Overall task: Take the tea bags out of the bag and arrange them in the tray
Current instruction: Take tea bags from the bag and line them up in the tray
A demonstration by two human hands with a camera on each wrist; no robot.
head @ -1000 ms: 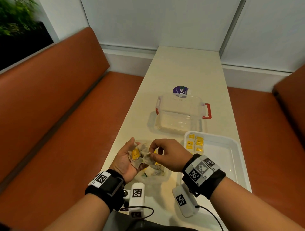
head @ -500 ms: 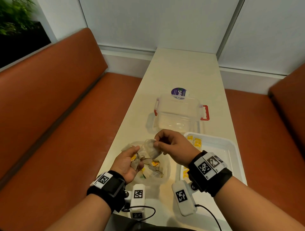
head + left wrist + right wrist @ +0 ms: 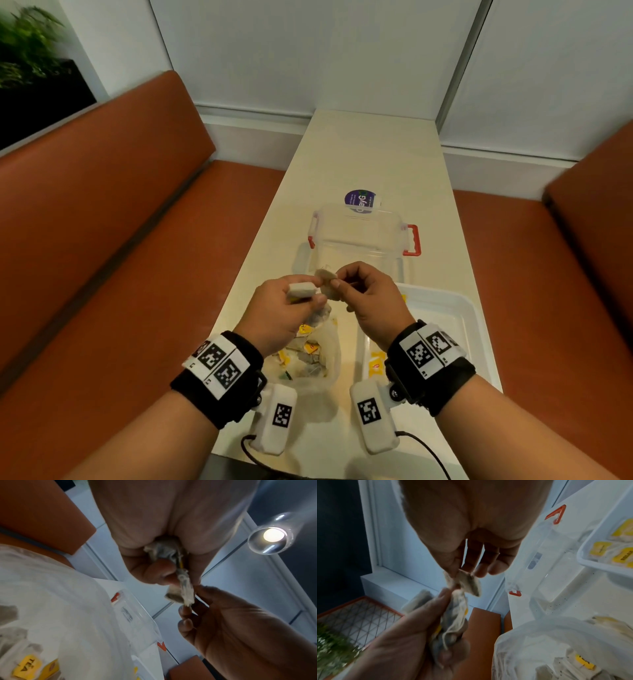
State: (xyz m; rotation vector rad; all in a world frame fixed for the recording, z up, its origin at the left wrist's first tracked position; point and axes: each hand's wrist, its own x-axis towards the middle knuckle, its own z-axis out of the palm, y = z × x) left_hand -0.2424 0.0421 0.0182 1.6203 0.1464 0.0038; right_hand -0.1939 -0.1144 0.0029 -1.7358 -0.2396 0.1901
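Observation:
Both hands are raised above the clear plastic bag (image 3: 323, 356), which lies on the table with several yellow-tagged tea bags inside. My left hand (image 3: 291, 301) grips a bunch of tea bags (image 3: 301, 289) with tangled strings (image 3: 455, 620). My right hand (image 3: 346, 284) pinches one tea bag (image 3: 327, 284) between thumb and forefinger, right beside the left hand's bunch; in the right wrist view that tea bag (image 3: 469, 582) still touches the bunch. The white tray (image 3: 469, 308) lies to the right and holds several tea bags with yellow tags (image 3: 623, 558).
A clear plastic box (image 3: 363, 240) with red latches stands past the hands, a round purple label (image 3: 359, 202) behind it. The narrow cream table (image 3: 370, 154) runs between two orange benches (image 3: 102, 240). A plant (image 3: 24, 51) stands at the far left.
Both hands have risen from the bag, the left one bringing a bunch of tea bags up. The right hand's tea bag now meets that bunch in the air.

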